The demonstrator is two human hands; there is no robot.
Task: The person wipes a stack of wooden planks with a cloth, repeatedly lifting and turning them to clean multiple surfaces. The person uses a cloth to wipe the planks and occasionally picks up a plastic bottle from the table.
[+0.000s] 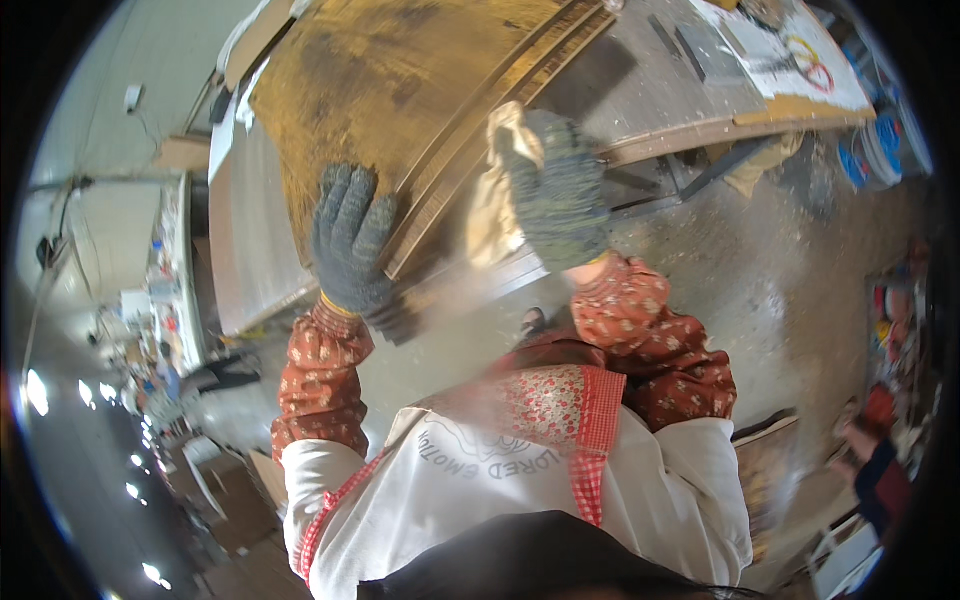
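A broad wooden panel (370, 90) with streaky yellow-brown stain lies on the workbench, ridged strips (470, 135) running along its right side. My left hand (352, 240), in a dark grey knit glove, rests on the panel's near corner with its fingers stretched out over the surface. To the right of the strips, my right hand (558, 190), gloved alike, is closed on a cream cloth (490, 215). The cloth hangs beside the panel's right edge and is slightly blurred; whether it touches the strips I cannot tell.
The bench's bare top (245, 230) shows left of the panel. A second table (690, 100) at the upper right holds a dark flat block (712, 55), papers and coloured rings. Blue-and-white buckets (880, 150) stand beyond it. Another person (875, 470) is at the lower right.
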